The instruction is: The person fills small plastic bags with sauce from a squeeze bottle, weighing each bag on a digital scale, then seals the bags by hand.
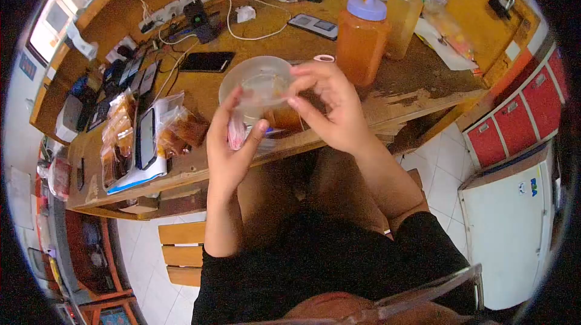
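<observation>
**Clear plastic cup held in both hands above tabletop edge**

Clear plastic cup [261, 86] tipped, round mouth facing camera, long axis running away toward tabletop [417, 86]. Right hand [330, 107] fingers grasp its rim; left hand [233, 143] grips below, also pinching a pink packet [235, 134]. Orange squeeze bottle [362, 37] just behind; snack bags [175, 128] left.

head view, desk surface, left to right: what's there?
Packaged snacks → black phone → clear plastic container held by both hands, left hand, right hand → orange squeeze bottle → second orange bottle.
</observation>
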Tool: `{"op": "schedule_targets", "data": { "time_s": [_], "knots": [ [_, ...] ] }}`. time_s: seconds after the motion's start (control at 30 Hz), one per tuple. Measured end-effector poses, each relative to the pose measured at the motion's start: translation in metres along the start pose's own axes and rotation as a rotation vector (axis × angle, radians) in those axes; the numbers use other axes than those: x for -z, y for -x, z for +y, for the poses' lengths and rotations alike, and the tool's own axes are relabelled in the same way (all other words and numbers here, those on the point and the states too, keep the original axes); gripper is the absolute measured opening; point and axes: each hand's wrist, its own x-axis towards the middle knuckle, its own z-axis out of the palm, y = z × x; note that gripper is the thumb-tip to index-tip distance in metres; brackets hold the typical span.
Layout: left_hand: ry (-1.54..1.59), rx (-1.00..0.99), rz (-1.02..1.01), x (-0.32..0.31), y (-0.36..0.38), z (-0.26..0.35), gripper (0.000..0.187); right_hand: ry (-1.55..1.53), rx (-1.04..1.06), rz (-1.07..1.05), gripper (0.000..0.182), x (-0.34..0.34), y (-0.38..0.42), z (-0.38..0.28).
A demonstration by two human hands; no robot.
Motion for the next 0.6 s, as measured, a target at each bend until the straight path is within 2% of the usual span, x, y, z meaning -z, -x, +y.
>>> {"op": "schedule_targets", "data": {
  "time_s": [0.03,0.1,0.13,0.17,0.23,0.27,0.3,0.37,0.4,0.47,0.6],
  "knots": [
    [0.006,0.000,-0.006,0.001,0.002,-0.003,0.039,0.008,-0.002,0.003,0.037,0.001,0.006,-0.007],
    [0.098,0.275,-0.304,0.008,0.008,-0.005,0.020,-0.227,-0.196,-0.014,0.037,0.001,0.019,-0.020],
    [0.141,0.192,-0.256,0.001,0.013,0.006,0.007,-0.232,-0.184,-0.012,0.037,0.002,0.024,-0.022],
    [0.142,0.191,-0.264,-0.002,0.017,0.007,0.007,-0.228,-0.183,-0.005,0.037,0.002,0.029,-0.025],
    [0.226,0.206,-0.244,-0.003,0.026,0.006,0.008,-0.294,-0.200,-0.045,0.048,0.003,0.037,-0.029],
    [0.211,0.169,-0.263,-0.002,0.028,0.004,0.005,-0.369,-0.314,-0.030,0.043,0.000,0.042,-0.029],
    [0.210,0.170,-0.260,-0.003,0.028,0.002,0.005,-0.372,-0.314,-0.032,0.043,0.001,0.048,-0.022],
    [0.042,0.016,-0.196,-0.004,0.029,-0.001,0.004,-0.133,-0.297,-0.163,0.031,0.003,0.059,-0.008],
    [0.040,0.016,-0.195,-0.005,0.030,0.001,0.004,-0.206,-0.378,-0.083,0.017,0.000,0.061,-0.008],
    [0.063,0.177,-0.156,-0.005,0.034,0.008,0.006,-0.210,-0.388,-0.061,0.015,-0.002,0.060,-0.012],
    [0.048,0.181,-0.141,-0.011,0.039,0.013,0.007,-0.281,-0.354,-0.004,0.010,-0.006,0.060,-0.013]
  ]
}}
